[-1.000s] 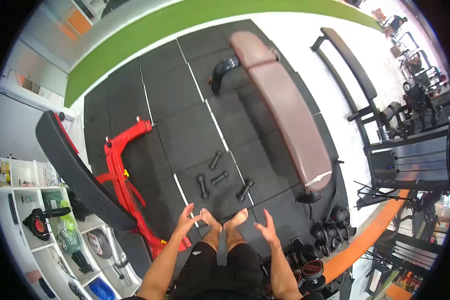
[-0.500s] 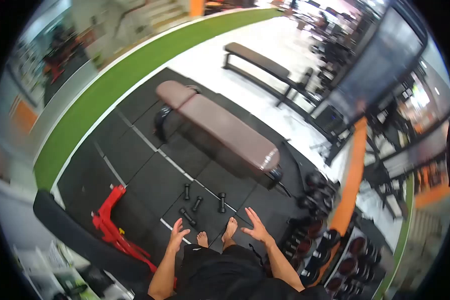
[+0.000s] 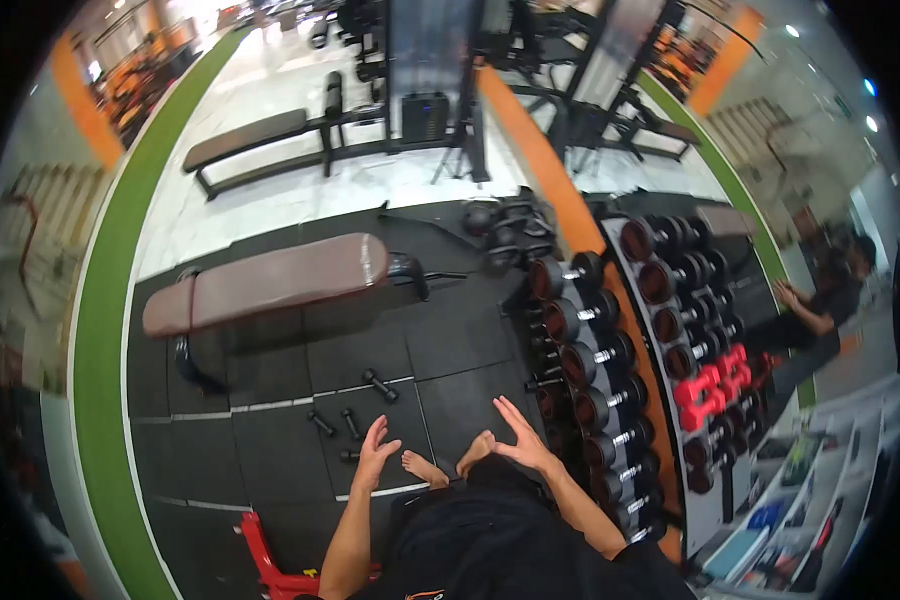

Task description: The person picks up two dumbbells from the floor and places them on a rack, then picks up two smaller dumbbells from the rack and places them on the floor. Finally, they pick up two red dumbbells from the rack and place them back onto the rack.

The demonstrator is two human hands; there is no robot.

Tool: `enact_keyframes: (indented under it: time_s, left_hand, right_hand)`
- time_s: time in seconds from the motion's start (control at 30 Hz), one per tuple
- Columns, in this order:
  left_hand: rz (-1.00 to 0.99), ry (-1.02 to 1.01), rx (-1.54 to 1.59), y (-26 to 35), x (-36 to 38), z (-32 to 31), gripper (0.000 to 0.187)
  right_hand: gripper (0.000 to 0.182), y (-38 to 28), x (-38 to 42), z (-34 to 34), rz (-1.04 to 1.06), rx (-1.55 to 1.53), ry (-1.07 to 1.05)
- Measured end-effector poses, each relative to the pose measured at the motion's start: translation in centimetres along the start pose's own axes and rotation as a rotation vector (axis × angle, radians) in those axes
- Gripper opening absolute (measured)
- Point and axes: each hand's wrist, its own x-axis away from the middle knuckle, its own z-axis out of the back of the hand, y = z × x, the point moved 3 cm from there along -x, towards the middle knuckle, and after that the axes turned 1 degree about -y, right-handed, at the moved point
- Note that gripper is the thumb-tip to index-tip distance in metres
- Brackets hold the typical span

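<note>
My left hand (image 3: 375, 455) is raised over the black mat floor (image 3: 280, 440), its fingers spread and nothing in it. To its right, my right hand (image 3: 522, 440) hovers beside my bare foot (image 3: 477, 453), also with fingers apart and empty. Several small black dumbbells lie on the mat beyond my left hand; the nearest one (image 3: 350, 456) is just to its left, and another (image 3: 379, 385) lies farther out. Neither hand touches anything.
A brown bench (image 3: 270, 282) stands ahead on the left. A dumbbell rack (image 3: 690, 500) with a mirror panel rises on the right, showing red dumbbells (image 3: 710, 390) and a seated person (image 3: 835, 300). A red metal frame (image 3: 260, 555) is at lower left.
The view has swung to the right, so the bench and small dumbbells sit farther left and the dumbbell rack shows more fully. Both hands remain raised and empty.
</note>
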Motion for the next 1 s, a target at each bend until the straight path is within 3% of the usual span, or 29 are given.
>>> enact_keyframes:
  time_s: [0.5, 0.7, 1.0]
  left_hand:
    - [0.071, -0.559, -0.238, -1.1, -0.8, -20.7, 0.074]
    - [0.112, -0.768, -0.339, -1.7, 3.2, -30.0, 0.074]
    - [0.16, -1.028, -0.515, -6.0, 7.5, -40.0, 0.073]
  right_hand:
    - [0.092, 7.2, 21.5, 5.2, -0.214, -0.075, 0.512]
    - [0.092, 10.7, 31.4, 4.4, -0.344, -0.196, 0.788]
    - [0.087, 13.2, 40.7, 3.2, -0.365, -0.228, 1.081]
